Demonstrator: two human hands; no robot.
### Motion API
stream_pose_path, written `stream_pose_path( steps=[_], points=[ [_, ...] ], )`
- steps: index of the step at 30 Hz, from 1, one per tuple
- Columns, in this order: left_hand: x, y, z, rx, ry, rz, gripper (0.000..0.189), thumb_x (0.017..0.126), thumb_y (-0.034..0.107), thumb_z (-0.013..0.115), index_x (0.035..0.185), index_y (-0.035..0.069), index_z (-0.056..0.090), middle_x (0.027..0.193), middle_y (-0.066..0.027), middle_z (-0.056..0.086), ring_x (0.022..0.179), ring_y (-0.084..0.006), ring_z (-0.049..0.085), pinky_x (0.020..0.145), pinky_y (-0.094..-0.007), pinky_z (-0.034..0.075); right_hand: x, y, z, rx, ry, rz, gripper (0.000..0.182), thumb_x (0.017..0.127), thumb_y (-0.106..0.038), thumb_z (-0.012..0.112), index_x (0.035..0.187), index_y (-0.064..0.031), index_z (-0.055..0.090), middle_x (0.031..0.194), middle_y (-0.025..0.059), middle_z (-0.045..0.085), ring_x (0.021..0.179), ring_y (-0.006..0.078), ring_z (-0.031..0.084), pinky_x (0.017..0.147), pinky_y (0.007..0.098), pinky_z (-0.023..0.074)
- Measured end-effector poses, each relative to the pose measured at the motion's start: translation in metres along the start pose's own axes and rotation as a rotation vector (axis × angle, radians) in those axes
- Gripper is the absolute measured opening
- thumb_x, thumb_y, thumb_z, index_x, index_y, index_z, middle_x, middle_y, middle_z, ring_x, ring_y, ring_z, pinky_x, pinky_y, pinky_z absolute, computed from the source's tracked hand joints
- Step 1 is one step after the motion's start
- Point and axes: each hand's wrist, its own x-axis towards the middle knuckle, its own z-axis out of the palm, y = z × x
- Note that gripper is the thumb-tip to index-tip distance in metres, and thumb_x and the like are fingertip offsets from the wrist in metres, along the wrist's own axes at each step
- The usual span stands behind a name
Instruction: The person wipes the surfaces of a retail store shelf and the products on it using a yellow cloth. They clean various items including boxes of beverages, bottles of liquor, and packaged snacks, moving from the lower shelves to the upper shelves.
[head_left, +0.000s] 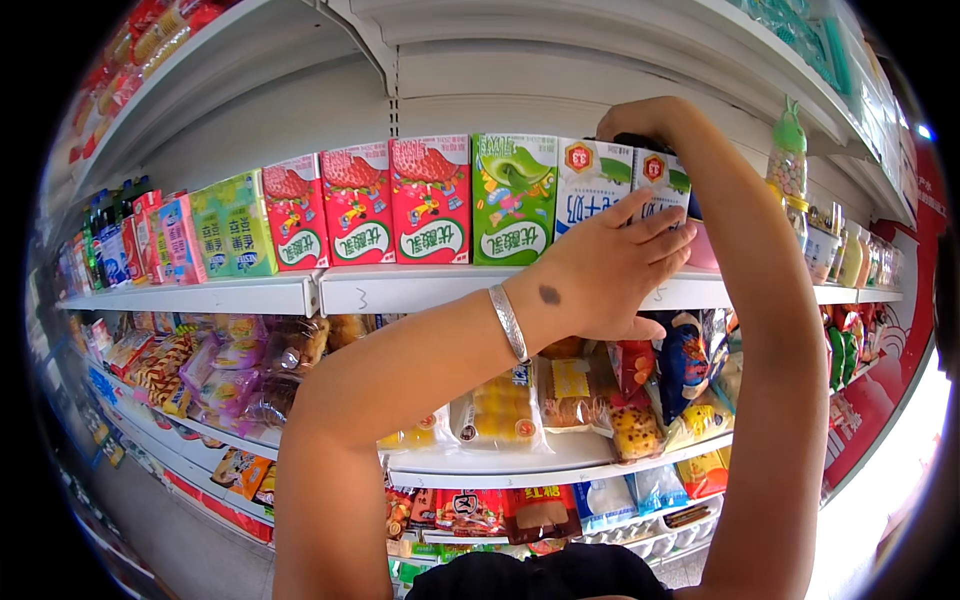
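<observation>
My left hand, with a silver bangle at the wrist, lies spread across the front of a white and blue milk carton, thumb pointing down. My right hand reaches over the top of that carton; its fingers and whatever they touch behind it are hidden. Another white and blue milk carton stands just to the left, beside a green drink carton. Red strawberry drink cartons line up farther left on the white shelf. A dark thing shows beneath my right wrist; I cannot tell what it is.
Packaged bread and cakes fill the shelf below, with snack bags lower down. Jars stand at the right, near a hanging green-topped candy container. An upper shelf overhangs my hands. Smaller cartons and bottles stand left.
</observation>
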Motion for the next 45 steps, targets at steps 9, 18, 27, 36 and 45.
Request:
stream_pose_path(
  steps=[9, 18, 27, 36, 45],
  points=[
    [0.0, 0.0, 0.001, 0.035, -0.031, -0.011, 0.081, 0.086, 0.061, 0.055, 0.142, 0.005, 0.044, 0.153, -0.0059, 0.037, 0.143, -0.0193, 0.028, 0.12, -0.044, 0.011, -0.035, -0.012, 0.003, -0.392, 0.311, -0.322, 0.018, 0.079, -0.011, 0.06, 0.092, -0.0004, 0.066, 0.078, 0.0116, 0.066, 0.072, 0.0224, 0.06, 0.065, 0.0379, 0.0479],
    [-0.001, -0.002, 0.004, 0.029, -0.016, 0.003, 0.081, 0.085, 0.06, 0.058, 0.143, 0.006, 0.044, 0.151, -0.0058, 0.04, 0.143, -0.0191, 0.028, 0.12, -0.0443, 0.012, -0.086, -0.014, 0.019, -0.225, 0.464, -0.376, 0.014, 0.088, -0.011, 0.055, 0.093, 0.0009, 0.06, 0.08, 0.0089, 0.061, 0.076, 0.0173, 0.054, 0.071, 0.0326, 0.0455],
    [-0.001, -0.002, 0.009, -0.024, 0.047, 0.013, 0.081, 0.083, 0.06, 0.061, 0.14, 0.005, 0.048, 0.148, -0.0072, 0.044, 0.141, -0.0205, 0.033, 0.119, -0.0449, 0.016, -0.144, -0.004, 0.01, 0.372, 0.424, -0.646, 0.015, 0.092, -0.006, 0.058, 0.104, 0.0005, 0.062, 0.091, 0.0056, 0.068, 0.081, 0.0116, 0.064, 0.075, 0.0257, 0.0513],
    [-0.001, -0.002, 0.006, -0.059, -0.002, 0.005, 0.082, 0.083, 0.058, 0.062, 0.142, 0.005, 0.044, 0.149, -0.0065, 0.041, 0.143, -0.0209, 0.03, 0.12, -0.0448, 0.015, -0.041, -0.021, 0.02, -0.059, 0.471, -0.317, 0.033, 0.096, -0.035, 0.054, 0.107, -0.0041, 0.063, 0.088, 0.0078, 0.064, 0.078, 0.018, 0.057, 0.075, 0.0328, 0.0471],
    [-0.001, -0.001, 0.006, -0.026, 0.041, 0.024, 0.081, 0.081, 0.056, 0.065, 0.14, 0.004, 0.046, 0.148, -0.007, 0.042, 0.141, -0.0216, 0.032, 0.12, -0.0442, 0.017, -0.076, -0.039, 0.023, 0.037, 0.406, -0.533, 0.023, 0.09, -0.022, 0.062, 0.092, 0.0, 0.068, 0.072, 0.0073, 0.065, 0.065, 0.0144, 0.055, 0.062, 0.0323, 0.0456]
  ],
)
